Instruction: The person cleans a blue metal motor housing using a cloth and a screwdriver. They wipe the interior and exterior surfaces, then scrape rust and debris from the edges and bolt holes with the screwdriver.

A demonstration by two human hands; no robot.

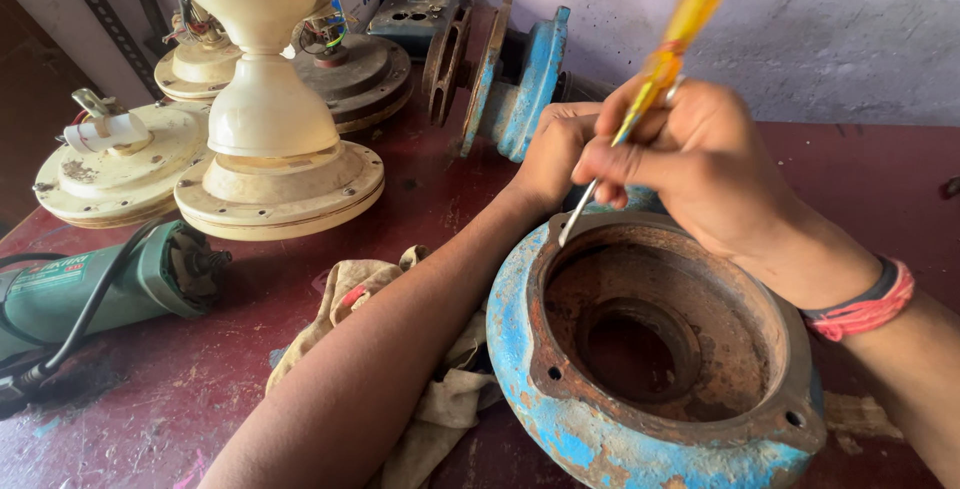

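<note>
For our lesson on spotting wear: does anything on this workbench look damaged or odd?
Yes. The blue housing under the right hand and left hand is badly rusted inside, with its paint chipped and flaking around the rim. The screwdriver tip rests at that rusty inner edge. The maroon table is scuffed too.

2 bare forearms, no sleeves; right wrist [860, 304] w/ red thread (plus dark band).

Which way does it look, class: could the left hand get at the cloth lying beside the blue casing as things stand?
Probably yes. The left hand rests on the far rim of the blue casing, holding no tool, and the cloth lies uncovered just under that forearm. It would only need to let go and draw back.
</note>
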